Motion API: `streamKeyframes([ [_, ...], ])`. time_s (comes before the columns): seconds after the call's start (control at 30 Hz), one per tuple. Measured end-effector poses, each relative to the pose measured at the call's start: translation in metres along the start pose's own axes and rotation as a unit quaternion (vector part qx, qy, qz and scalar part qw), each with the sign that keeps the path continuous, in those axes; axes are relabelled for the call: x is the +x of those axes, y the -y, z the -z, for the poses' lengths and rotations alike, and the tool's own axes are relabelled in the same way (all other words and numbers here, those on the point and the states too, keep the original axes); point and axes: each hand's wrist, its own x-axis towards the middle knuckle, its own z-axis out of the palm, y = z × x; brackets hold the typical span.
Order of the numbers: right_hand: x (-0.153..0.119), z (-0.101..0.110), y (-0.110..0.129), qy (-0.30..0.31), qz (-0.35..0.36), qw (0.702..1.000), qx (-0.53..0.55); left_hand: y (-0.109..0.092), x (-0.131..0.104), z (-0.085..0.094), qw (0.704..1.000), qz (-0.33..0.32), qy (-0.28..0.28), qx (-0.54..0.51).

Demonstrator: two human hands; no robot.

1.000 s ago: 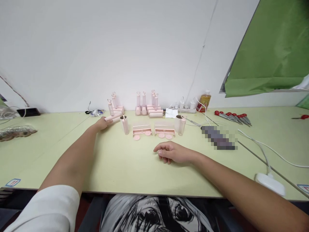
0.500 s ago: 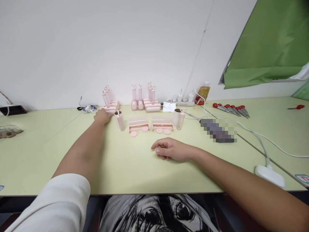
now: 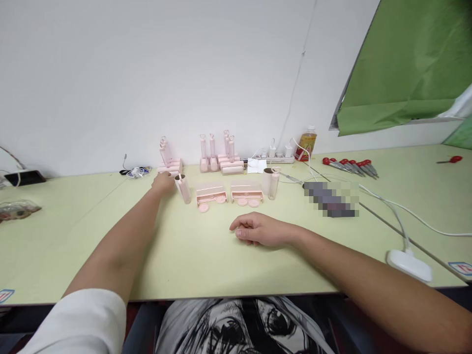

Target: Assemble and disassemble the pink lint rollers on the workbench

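My left hand (image 3: 163, 184) reaches to the back left, against the front of a group of pink cases (image 3: 170, 167) with slim pink tubes (image 3: 164, 150) standing on them. Its fingertips are hidden, so its grip does not show. Just right of it stands an open pink cylinder (image 3: 183, 188). My right hand (image 3: 261, 229) hovers or rests at the middle of the table, fingers loosely curled and thumb apart, with nothing in it. Beyond it lie two open pink cases with clear lids, a left case (image 3: 211, 191) and a right case (image 3: 247, 191), with pink discs (image 3: 203, 208) beside them.
More pink cases and tubes (image 3: 231, 162) stand by the wall. On the right are a second cylinder (image 3: 268, 182), a bottle (image 3: 307, 142), a power strip (image 3: 280, 159), a pixelated dark object (image 3: 328, 199), red-ended tools (image 3: 350, 166) and a white charger (image 3: 409, 265) with cables.
My left hand has shifted slightly right and nearer along the front of the left pink cases. My right hand stays nearly where it was. The view has tilted a little.
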Motion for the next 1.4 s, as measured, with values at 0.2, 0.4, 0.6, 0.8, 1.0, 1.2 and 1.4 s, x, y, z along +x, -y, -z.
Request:
streamKeyframes([
  [0.2, 0.0, -0.001, 0.0, -0.002, 0.015, 1.0, -0.02, -0.013, -0.043, 0.027, 0.995, -0.061, -0.052, -0.056],
  [0.4, 0.0, 0.001, -0.003, 0.003, 0.03, 0.999, -0.035, -0.015, -0.074, 0.037, 0.969, -0.246, 0.021, -0.022],
  [0.6, -0.001, 0.001, -0.004, 0.006, 0.037, 0.998, -0.059, -0.005, -0.072, 0.028, 0.963, -0.269, 0.009, -0.003],
  [0.8, -0.001, 0.002, -0.006, 0.008, 0.037, 0.997, -0.071, -0.008, -0.077, 0.032, 0.964, -0.262, -0.011, -0.03],
  [1.0, -0.001, 0.002, -0.006, 0.01, 0.037, 0.997, -0.07, -0.013, -0.081, 0.027, 0.964, -0.261, -0.022, -0.038],
  [1.2, -0.001, 0.002, -0.006, 0.006, 0.037, 0.997, -0.071, -0.003, -0.073, 0.023, 0.966, -0.258, 0.004, 0.011],
  [1.4, -0.001, 0.002, -0.006, 0.008, 0.042, 0.996, -0.074, 0.0, -0.07, 0.024, 0.973, -0.231, -0.003, 0.021],
])
